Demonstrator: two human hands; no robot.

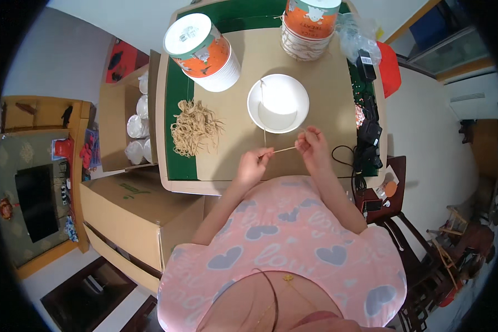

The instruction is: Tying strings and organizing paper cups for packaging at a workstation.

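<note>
A short length of tan twine point(285, 149) is stretched between my two hands at the near side of the table. One end is pinched in my left hand point(253, 164), the other in the closed fingers of my right hand point(314, 148). Just beyond them stands a white paper bucket point(278, 104), its open mouth facing up. A thin strand of twine runs from the bucket's inside over its near rim toward my left hand. To the left lies a loose heap of tan twine pieces point(195, 128).
Stacked paper buckets with orange and green print point(203, 52) stand at the back left. Another stack point(309, 30), with twine around its lower part, is at the back right. Black power adapters and cables point(369, 133) line the right edge. Cardboard boxes point(138, 205) stand left of the table.
</note>
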